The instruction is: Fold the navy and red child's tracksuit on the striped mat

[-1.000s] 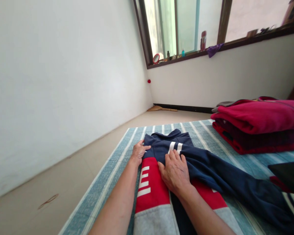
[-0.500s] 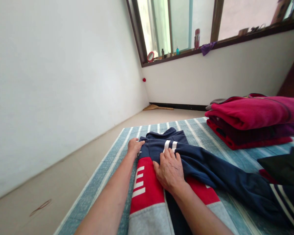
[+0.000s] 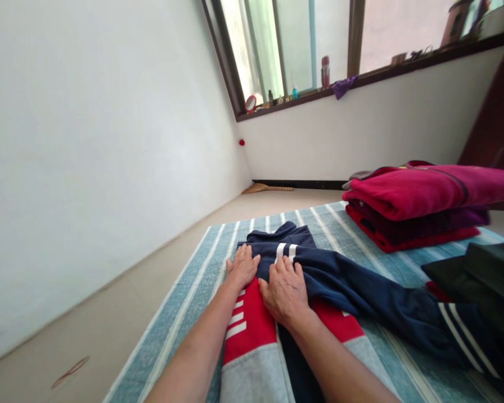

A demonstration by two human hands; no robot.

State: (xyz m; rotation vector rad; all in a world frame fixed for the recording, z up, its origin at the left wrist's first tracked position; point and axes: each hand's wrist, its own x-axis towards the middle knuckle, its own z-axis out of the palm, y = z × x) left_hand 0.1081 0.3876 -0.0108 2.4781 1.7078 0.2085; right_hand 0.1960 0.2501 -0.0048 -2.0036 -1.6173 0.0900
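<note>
A navy, red and grey jacket lies on the striped bedsheet, its collar at the far end. One navy sleeve with white bands is laid across the jacket and stretches to the right. My left hand rests on the navy shoulder with its fingers spread. Beside it, my right hand lies flat on the sleeve near the white bands and over part of the red panel. Both hands press from above, and neither grips the cloth. My forearms hide part of the jacket's front.
To the right stands a stack of folded red and purple clothes. Dark green clothing lies nearer on the same side. A white wall rises at left. Small items line the windowsill, and a broom lies on the floor.
My left hand has moved from the shoulder's outer edge onto its top, and its fingers have opened out flat. My right hand stays on the sleeve. The view has shifted slightly to the right.
</note>
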